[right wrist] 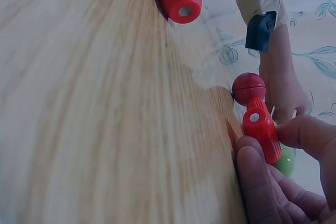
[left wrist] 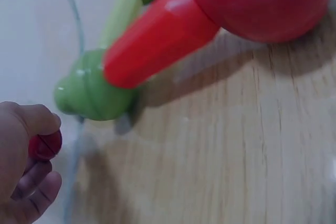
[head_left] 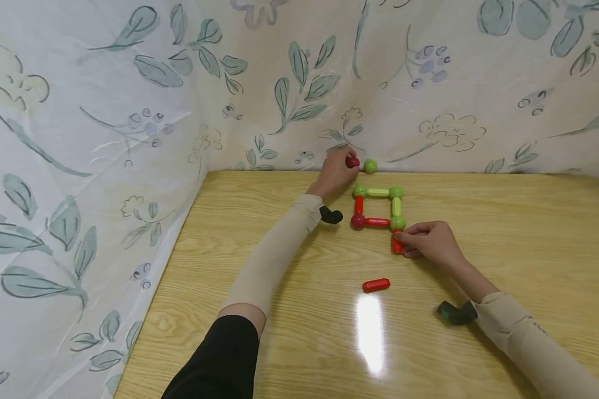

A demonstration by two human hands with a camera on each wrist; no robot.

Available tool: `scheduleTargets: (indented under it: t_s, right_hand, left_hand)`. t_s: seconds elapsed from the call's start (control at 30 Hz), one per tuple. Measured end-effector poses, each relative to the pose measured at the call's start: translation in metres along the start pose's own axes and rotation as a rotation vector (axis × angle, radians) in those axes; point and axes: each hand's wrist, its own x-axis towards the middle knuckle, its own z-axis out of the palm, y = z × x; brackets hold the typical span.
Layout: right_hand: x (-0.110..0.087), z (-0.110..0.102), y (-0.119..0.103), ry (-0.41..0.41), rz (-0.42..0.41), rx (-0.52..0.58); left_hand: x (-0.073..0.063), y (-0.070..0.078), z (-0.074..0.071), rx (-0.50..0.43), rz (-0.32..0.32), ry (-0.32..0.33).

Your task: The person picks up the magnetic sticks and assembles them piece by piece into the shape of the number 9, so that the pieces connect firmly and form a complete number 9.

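Observation:
My left hand (head_left: pixel 336 172) pinches a dark red ball (head_left: pixel 353 161) at the table's far edge, beside a loose green ball (head_left: pixel 370 165). In the left wrist view the same red ball (left wrist: pixel 45 145) sits between thumb and fingers. Nearer me lies a square of rods and balls: green balls (head_left: pixel 396 192) at three corners, a dark red ball (head_left: pixel 358 221) at the near left, two yellow-green rods (head_left: pixel 377 192) and two red rods (head_left: pixel 377 222). My right hand (head_left: pixel 433 241) pinches another red rod (head_left: pixel 397 244) at the square's near right green ball; its metal-tipped end (right wrist: pixel 254 117) faces the right wrist camera.
A loose red rod (head_left: pixel 376 285) lies on the wooden table (head_left: pixel 289 332) nearer me than the square. Patterned cloth (head_left: pixel 299 100) hangs behind the far edge and along the left side. Dark wrist-worn pieces (head_left: pixel 457 313) stick out from both sleeves.

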Motion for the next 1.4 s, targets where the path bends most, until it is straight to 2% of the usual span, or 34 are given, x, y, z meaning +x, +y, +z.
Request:
scheduleTargets:
  t_s: [0.17,0.33,0.43,0.6,0.77,0.83,0.93,1.07,1.23,1.4]
  right_hand:
    - [0.002,0.002,-0.004,0.014,0.006,-0.010]
    - [0.006,0.003,-0.008,0.020,0.017,0.009]
    - [0.007,0.002,-0.010,0.020,0.026,0.015]
    - [0.008,-0.001,-0.012,0.020,0.033,0.008]
    - [0.009,-0.003,-0.016,0.019,0.036,0.012]
    - [0.009,-0.004,-0.018,0.023,0.040,0.008]
    - [0.011,-0.005,-0.019,0.026,0.041,0.000]
    - [0.013,-0.004,-0.020,0.028,0.036,0.002]
    - [0.014,-0.001,-0.021,0.011,0.034,0.041]
    - [0.015,-0.001,-0.022,0.005,0.036,0.051]
  left_hand:
    - [-0.005,-0.001,-0.016,-0.035,-0.002,0.028]
    - [-0.020,-0.001,-0.028,-0.089,0.009,0.059]
    - [-0.035,0.000,-0.032,-0.145,0.050,0.084]
    - [-0.068,0.007,-0.036,-0.238,0.126,0.114]
    - [-0.102,0.015,-0.031,-0.357,0.184,0.115]
    - [-0.116,0.018,-0.025,-0.390,0.221,0.083]
    - [-0.136,0.025,-0.015,-0.395,0.279,-0.001]
    - [-0.155,0.036,-0.004,-0.328,0.326,-0.139]
    - [-0.167,0.048,0.010,-0.316,0.331,-0.258]
    - [-0.174,0.057,0.021,-0.375,0.268,-0.292]
